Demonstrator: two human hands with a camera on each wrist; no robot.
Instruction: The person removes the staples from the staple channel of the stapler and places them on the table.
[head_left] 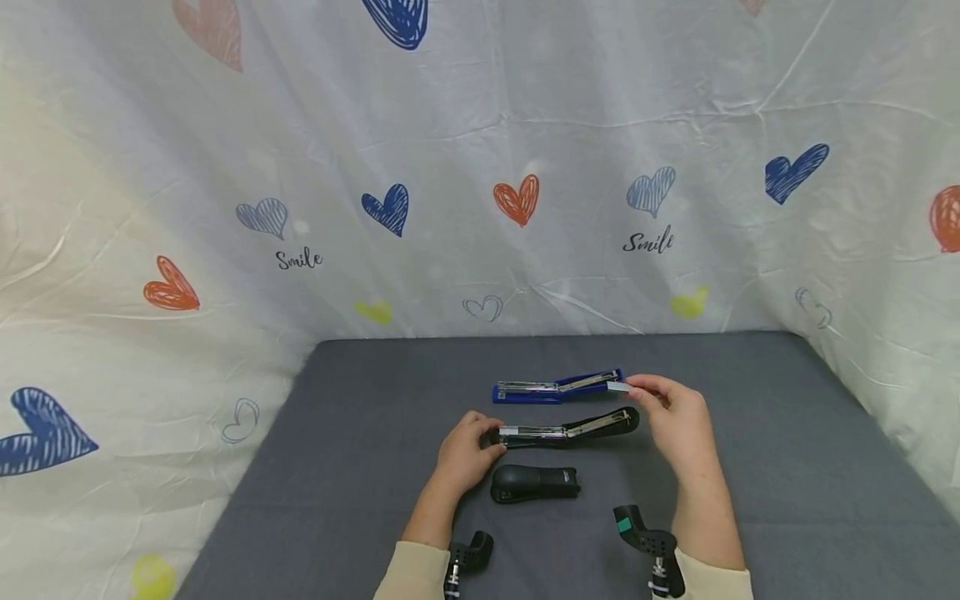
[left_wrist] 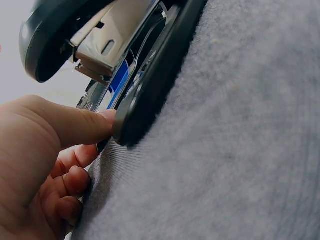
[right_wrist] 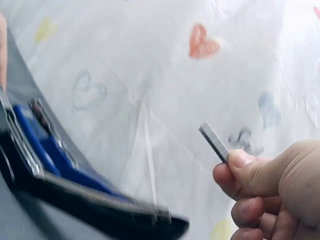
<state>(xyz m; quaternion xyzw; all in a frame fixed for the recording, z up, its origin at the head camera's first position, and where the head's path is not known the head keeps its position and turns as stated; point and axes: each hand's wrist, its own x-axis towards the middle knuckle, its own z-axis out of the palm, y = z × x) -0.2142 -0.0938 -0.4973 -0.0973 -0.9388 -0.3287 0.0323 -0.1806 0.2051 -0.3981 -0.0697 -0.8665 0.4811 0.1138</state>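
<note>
Two grips I observe: left hand (head_left: 465, 455) holds the unfolded black stapler (head_left: 564, 432); right hand (head_left: 678, 419) pinches a staple strip (right_wrist: 215, 142).

Directly on the grey fabric-covered counter (head_left: 337, 475) lie a closed black stapler (head_left: 535, 484) nearest the person, an opened-out black stapler (head_left: 564, 433) just beyond it and an opened-out blue stapler (head_left: 557, 389) farthest back, all apart.
</note>
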